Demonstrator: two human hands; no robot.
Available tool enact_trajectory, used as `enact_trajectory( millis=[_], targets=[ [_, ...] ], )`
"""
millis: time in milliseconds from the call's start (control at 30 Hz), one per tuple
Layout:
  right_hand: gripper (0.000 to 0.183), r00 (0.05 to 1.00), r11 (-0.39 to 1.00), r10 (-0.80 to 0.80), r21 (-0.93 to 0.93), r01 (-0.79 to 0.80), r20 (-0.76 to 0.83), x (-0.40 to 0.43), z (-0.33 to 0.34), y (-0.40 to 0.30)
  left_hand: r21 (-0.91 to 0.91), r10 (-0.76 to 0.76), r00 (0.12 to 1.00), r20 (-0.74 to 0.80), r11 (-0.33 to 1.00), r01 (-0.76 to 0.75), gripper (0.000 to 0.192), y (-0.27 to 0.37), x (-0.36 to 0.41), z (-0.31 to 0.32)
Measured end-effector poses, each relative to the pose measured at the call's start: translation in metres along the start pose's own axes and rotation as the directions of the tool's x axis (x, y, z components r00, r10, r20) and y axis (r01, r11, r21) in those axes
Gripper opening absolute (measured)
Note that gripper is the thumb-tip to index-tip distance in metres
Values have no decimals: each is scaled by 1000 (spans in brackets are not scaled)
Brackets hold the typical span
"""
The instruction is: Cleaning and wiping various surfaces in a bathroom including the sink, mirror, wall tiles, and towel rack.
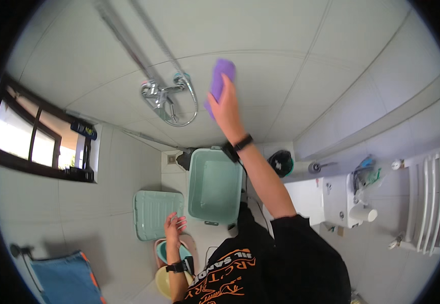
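Note:
My right hand (pixel 225 106) grips a purple cloth (pixel 223 72) and holds it at the pale tiled wall (pixel 265 87), to the right of the chrome shower mixer (pixel 163 95) and its looped hose. Low on the left, my left hand (pixel 175 228) is empty with its fingers apart, over the near edge of a green plastic lid (pixel 157 212). An open green plastic storage bin (pixel 216 186) stands on the floor between my arms; its inside looks empty.
Basins (pixel 163 281) sit near my left forearm. A lined waste bin (pixel 282 163) and a white washbasin (pixel 303 197) are on the right, with a towel radiator (pixel 429 205) beyond. On the left are a window (pixel 33 129) and a hanging blue towel (pixel 66 277).

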State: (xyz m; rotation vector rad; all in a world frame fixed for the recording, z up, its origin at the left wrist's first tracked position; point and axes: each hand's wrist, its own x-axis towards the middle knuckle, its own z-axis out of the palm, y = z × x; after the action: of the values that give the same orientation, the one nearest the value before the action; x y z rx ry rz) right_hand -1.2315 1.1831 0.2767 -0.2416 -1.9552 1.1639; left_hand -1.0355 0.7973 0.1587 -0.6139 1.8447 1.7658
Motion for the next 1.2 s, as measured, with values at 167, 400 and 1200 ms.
enact_trajectory(
  millis=[167, 400, 1200],
  targets=[
    [52, 1000, 995, -13, -96, 14, 14, 57, 81, 24, -51, -68, 995, -78, 997, 64, 33, 25, 26, 7],
    [44, 955, 903, 188, -424, -76, 230, 27, 75, 111, 131, 204, 967, -152, 974, -185, 38, 130, 104, 51],
    [32, 253, -228, 868, 795, -562, 428, -65, 118, 282, 887, 816, 565, 122, 166, -431, 44, 288, 168, 161]
  ],
)
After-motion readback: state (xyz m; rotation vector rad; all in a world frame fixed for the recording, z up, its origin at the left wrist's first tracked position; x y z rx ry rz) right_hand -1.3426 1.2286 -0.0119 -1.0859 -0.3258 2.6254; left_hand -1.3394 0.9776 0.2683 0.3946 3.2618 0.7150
